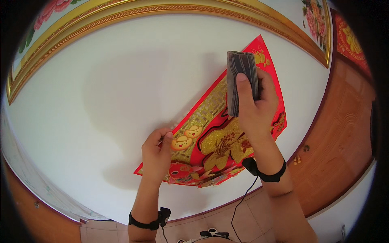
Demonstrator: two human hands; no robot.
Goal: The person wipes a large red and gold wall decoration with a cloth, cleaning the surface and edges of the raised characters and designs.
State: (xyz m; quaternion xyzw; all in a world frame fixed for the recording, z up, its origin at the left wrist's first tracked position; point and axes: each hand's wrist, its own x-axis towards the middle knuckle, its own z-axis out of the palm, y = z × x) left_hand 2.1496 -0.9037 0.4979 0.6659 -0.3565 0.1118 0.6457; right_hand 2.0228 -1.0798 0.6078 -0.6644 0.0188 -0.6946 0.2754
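A red and gold paper decoration (218, 133) with a large gold character, smiling ingots and a red fish lies against the white wall, its edges set diagonally. My left hand (156, 152) pinches its upper left edge beside the ingots, between thumb and fingers. Higher up on the right, my right hand (258, 103) grips a folded grey striped cloth (242, 82) in front of the decoration's upper part. The cloth and hand cover some of the print. Whether the cloth touches the paper I cannot tell.
A gilt picture frame (170, 8) with flower paintings spans the wall above. To the right stands a brown wooden door (343, 121) with a red ornament (349, 39). A pale curtain (36, 188) hangs at left. Tiled floor (222, 220) shows below; cables run from both wrist straps.
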